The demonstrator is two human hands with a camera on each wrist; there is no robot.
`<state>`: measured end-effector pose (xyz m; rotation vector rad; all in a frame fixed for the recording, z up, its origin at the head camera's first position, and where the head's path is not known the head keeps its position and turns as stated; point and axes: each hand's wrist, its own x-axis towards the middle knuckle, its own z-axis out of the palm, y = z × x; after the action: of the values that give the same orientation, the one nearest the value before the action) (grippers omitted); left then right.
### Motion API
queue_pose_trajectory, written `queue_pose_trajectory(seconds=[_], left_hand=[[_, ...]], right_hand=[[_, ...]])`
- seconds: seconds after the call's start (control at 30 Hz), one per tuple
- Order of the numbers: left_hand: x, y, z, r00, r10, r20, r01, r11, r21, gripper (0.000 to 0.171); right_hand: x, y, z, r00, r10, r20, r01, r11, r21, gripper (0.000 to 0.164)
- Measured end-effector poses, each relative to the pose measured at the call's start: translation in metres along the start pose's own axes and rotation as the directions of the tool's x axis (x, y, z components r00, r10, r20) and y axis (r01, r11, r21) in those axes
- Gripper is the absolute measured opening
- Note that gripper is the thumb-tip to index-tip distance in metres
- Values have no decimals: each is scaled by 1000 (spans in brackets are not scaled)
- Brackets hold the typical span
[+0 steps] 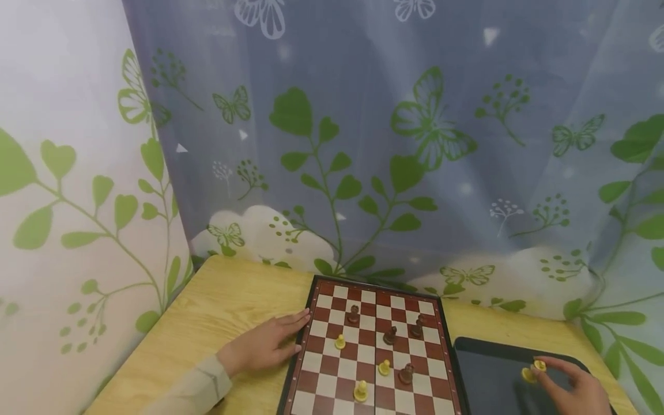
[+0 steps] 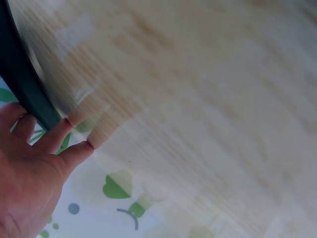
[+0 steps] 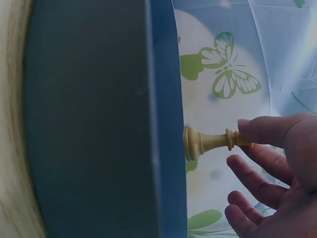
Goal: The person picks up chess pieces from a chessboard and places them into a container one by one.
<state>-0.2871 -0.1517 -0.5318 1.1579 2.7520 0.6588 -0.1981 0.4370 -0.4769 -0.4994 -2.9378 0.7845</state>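
Right hand [image 1: 576, 389] pinches a yellow chess piece [image 1: 528, 375] above the tray [image 1: 487, 360]

At the far left of the work, a person's pale sleeve [image 1: 199, 385] leads to the left hand [image 1: 263, 344], at nine o'clock from the chessboard [image 1: 329, 365]. Its fingers are straight and loosely spread, with the thumb apart, and their tips touch the board's dark edge; it grips nothing.

On the board, clock directions run from its visible middle. A yellow pawn [image 1: 340, 342] stands toward ten o'clock, a brown piece [image 1: 354, 314] at eleven, and another yellow pawn [image 1: 361, 392] near seven. A third yellow pawn [image 1: 384, 368] is at five, and a small brown piece [image 1: 390, 335] at two. A large brown piece [image 1: 407, 374] stands at four, and a taller brown piece [image 1: 417, 327] at two, nearer the edge.

The dark tray lies at three o'clock from the board, on the wooden table [image 1: 249, 282]. Over it, the right hand comes in from four o'clock of the yellow chess piece. Thumb and forefinger pinch its top; the other fingers are bent and hold nothing. The piece's round base points toward the tray; whether they touch cannot be told.
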Motion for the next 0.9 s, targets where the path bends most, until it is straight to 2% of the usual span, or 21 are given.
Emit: queue_pose_trajectory(seconds=[0.27, 0.53, 0.7, 0.9], left_hand=[[-2, -3, 1, 1000, 10, 8, -9, 1000, -18, 65], [2, -7, 4, 1000, 1, 3, -1, 1000, 13, 66], [1, -6, 5, 1000, 9, 8, -9, 1000, 11, 65], [1, -5, 3, 1000, 18, -3, -18, 1000, 11, 65]], right_hand=[[-4, -7, -3, 999, -4, -47, 4, 1000, -3, 50], [-8, -3, -7, 999, 22, -33, -22, 1000, -14, 54], [-7, 0, -5, 998, 57, -10, -58, 998, -24, 56], [-5, 7, -3, 998, 59, -12, -59, 998, -31, 59]])
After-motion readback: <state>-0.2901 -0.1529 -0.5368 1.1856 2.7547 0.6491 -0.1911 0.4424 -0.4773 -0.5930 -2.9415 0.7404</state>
